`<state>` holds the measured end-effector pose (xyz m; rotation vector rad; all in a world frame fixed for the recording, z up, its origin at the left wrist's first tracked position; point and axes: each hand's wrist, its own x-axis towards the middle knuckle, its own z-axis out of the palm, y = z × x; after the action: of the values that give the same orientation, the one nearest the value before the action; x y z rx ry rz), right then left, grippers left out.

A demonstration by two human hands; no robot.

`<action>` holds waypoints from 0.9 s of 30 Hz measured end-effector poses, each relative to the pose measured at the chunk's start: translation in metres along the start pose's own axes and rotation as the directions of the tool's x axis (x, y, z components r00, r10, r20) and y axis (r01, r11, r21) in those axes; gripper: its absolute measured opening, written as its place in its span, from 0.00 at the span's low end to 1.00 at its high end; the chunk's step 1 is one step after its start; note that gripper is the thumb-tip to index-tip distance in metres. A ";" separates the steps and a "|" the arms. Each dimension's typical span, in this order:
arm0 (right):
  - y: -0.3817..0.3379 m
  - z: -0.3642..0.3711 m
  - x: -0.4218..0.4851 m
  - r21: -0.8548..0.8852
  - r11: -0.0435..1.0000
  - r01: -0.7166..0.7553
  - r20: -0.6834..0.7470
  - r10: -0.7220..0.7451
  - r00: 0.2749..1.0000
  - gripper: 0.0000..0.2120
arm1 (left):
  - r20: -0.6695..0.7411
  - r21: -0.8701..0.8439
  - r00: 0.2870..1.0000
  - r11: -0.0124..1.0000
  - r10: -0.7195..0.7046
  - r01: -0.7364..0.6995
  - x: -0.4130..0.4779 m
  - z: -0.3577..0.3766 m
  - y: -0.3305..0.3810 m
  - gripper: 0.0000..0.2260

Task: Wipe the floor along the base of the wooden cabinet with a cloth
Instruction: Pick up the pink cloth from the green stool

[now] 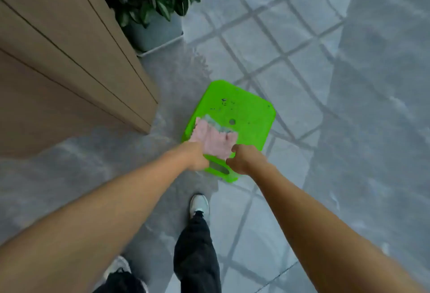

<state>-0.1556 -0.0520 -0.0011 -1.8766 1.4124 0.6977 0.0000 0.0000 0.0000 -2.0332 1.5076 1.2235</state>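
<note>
Both arms bare and stretched forward and down, converging toward the middle of the view. Left hand [195,157] curled, knuckles up, fingers closed on the near left edge of a pink cloth [214,140]. Right hand [243,158] likewise curled, thumb and fingers pinching the cloth's near right corner. Hands close together but apart, wrists roughly straight, forearms angled inward. Below, two legs in dark trousers, one foot in a pale shoe [199,204] set forward, the other shoe [118,267] only partly visible at the lower edge.
</note>
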 end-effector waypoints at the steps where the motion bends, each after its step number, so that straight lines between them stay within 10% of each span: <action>1: 0.004 0.012 0.017 0.013 1.000 -0.026 -0.003 0.026 1.000 0.24 | -0.008 -0.031 1.000 0.999 -0.009 0.009 0.014 0.008 -0.001 0.18; 12: 0.001 0.091 0.133 0.571 0.821 -0.020 -0.498 0.366 0.786 0.14 | -0.435 -0.668 0.829 0.744 -0.352 -0.035 0.131 0.066 -0.044 0.26; 18: -0.010 0.100 0.136 0.807 0.587 -0.069 -0.371 0.594 0.714 0.31 | -0.471 -0.698 0.856 0.683 -0.214 -0.213 0.131 0.083 -0.066 0.12; 27: -0.170 0.190 0.119 0.605 0.771 0.200 -0.303 -0.009 0.953 0.10 | -0.204 -0.975 0.903 0.157 -0.378 -0.155 0.078 0.138 -0.263 0.07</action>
<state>0.0366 0.0554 -0.1766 -1.5183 1.4596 -0.1302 0.1809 0.1492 -0.1989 -3.3311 0.3963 2.1795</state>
